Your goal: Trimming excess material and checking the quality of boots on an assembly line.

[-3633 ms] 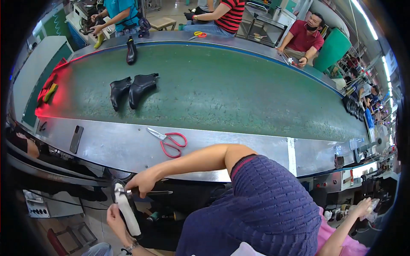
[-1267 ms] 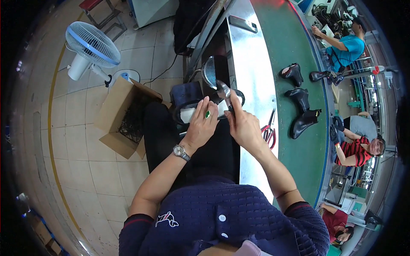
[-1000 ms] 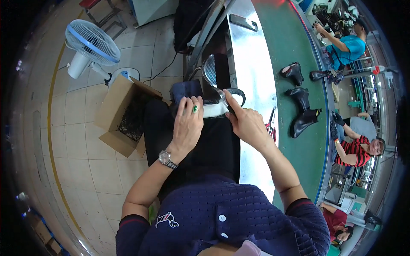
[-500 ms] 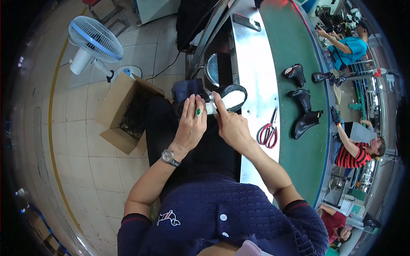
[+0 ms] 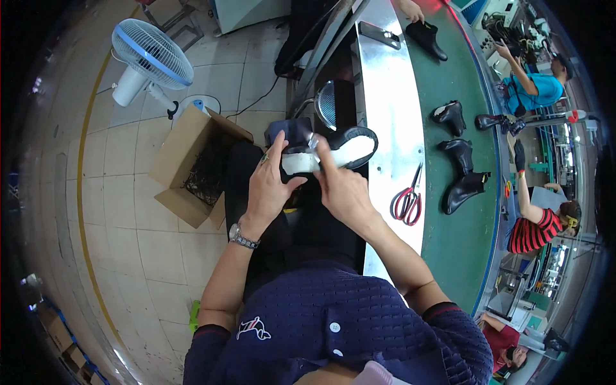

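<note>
On my lap lies a black boot with its pale white underside [image 5: 353, 151] turned up. My left hand [image 5: 268, 183] is beside the narrower end of that underside, fingers stretched and thumb apart, open. My right hand [image 5: 346, 192] is closed over the boot's middle, its index finger extended. At that fingertip a small metal tool [image 5: 313, 142] shows, smeared by motion; its kind is unclear and its handle is hidden by my hand. Whether the left hand touches the boot cannot be made out.
Red-handled scissors [image 5: 407, 204] and a phone [image 5: 379, 34] lie on the metal bench edge. Black boots [image 5: 462, 189] sit on the green belt. Another person's hand [image 5: 411, 9] is at a far boot [image 5: 427, 40]. Left are a cardboard box [image 5: 192, 163] and a fan [image 5: 151, 54].
My left hand has moved off the boot's narrower end and opened, exposing more white underside. Another person's hand and a further boot have appeared at the belt's far end.
</note>
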